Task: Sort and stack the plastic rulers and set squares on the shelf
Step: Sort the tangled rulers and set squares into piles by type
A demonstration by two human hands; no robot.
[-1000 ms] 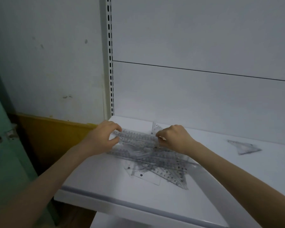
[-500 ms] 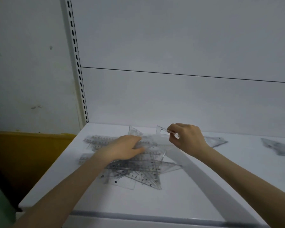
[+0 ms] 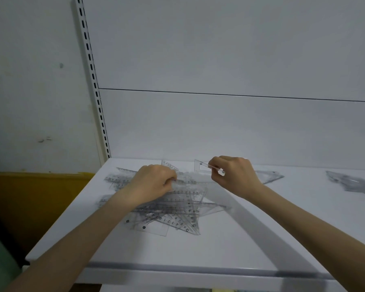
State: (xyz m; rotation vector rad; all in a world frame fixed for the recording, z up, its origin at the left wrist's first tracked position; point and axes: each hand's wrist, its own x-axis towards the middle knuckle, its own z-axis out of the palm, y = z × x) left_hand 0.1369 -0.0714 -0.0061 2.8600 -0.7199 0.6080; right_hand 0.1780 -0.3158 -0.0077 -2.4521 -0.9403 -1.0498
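A heap of clear plastic rulers and set squares [image 3: 177, 209] lies near the white metal shelf's [image 3: 219, 249] left rear corner. The left hand [image 3: 154, 184] grips its top rulers with curled fingers; the right hand [image 3: 236, 175] pinches one clear plastic set square [image 3: 202, 166], lifted by the rear edge
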